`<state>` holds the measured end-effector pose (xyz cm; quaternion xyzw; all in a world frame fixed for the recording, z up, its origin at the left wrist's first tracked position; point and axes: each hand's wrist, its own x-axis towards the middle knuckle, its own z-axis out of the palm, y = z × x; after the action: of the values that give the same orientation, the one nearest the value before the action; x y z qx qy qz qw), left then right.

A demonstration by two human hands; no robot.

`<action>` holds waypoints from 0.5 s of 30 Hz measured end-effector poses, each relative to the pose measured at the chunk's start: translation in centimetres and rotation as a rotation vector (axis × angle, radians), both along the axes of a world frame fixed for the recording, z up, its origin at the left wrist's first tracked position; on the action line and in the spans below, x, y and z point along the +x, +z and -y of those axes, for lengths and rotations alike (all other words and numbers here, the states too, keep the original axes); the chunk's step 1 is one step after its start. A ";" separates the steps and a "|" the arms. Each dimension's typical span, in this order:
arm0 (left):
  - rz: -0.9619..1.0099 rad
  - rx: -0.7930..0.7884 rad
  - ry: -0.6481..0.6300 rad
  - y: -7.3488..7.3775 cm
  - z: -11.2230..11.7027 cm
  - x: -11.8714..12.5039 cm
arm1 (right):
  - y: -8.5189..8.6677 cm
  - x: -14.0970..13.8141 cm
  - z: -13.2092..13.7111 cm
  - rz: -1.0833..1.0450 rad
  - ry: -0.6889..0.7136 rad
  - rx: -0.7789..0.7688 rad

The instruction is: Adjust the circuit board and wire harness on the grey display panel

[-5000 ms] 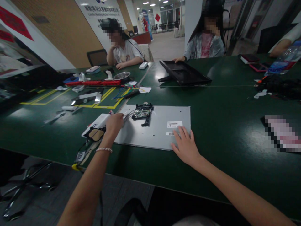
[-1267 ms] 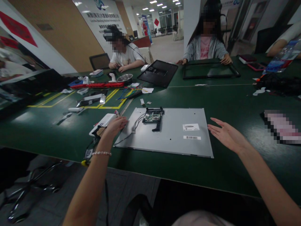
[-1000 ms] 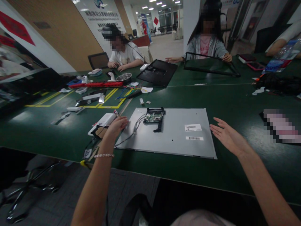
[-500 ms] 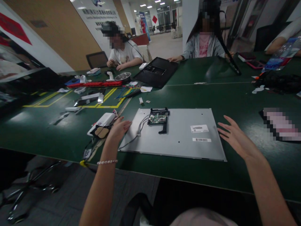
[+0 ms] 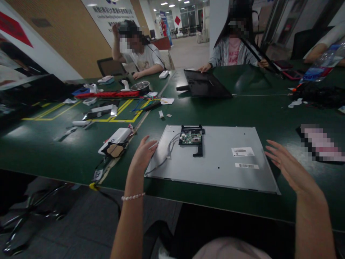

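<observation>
A flat grey metal panel [image 5: 215, 162] lies face down on the green table [image 5: 54, 147] in front of me. A small circuit board [image 5: 191, 137] in a black bracket sits near its far left corner, with grey wires [image 5: 168, 151] trailing to the left edge. My left hand [image 5: 142, 155] is open, fingers spread, at the panel's left edge by the wires. My right hand [image 5: 289, 166] is open, fingers stretched out, at the panel's right edge. Neither hand holds anything.
A white box [image 5: 114, 138] with a black-and-tan pad lies left of my left hand. Tools and yellow tape marks lie further left. Across the table, one person steadies a black back cover [image 5: 206, 86] and lifts a thin black frame [image 5: 258, 54]; another sits further left.
The panel has slid right and nearer. My left hand let go of the wires and opened at the panel's left edge. My right hand came off the panel to its right edge.
</observation>
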<state>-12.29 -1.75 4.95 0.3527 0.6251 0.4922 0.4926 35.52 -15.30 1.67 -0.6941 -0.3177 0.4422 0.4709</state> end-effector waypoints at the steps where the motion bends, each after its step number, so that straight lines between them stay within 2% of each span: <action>1: 0.001 0.005 -0.001 -0.1 0.2 0.3 | -0.1 0.1 0.2 0.023 -0.001 -0.003; 6: 0.070 -0.011 -0.025 0.0 0.8 1.4 | 0.0 0.6 0.9 0.133 -0.024 -0.027; 10: 0.169 -0.008 -0.049 0.1 1.1 2.2 | 0.4 0.8 1.3 0.143 -0.069 -0.018; 15: 0.116 -0.014 -0.071 -0.3 1.5 3.0 | 0.2 2.1 1.8 0.165 -0.092 -0.041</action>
<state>-9.25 -3.29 4.68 0.3421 0.5862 0.4895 0.5476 37.61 -17.07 1.87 -0.7514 -0.3141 0.3681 0.4486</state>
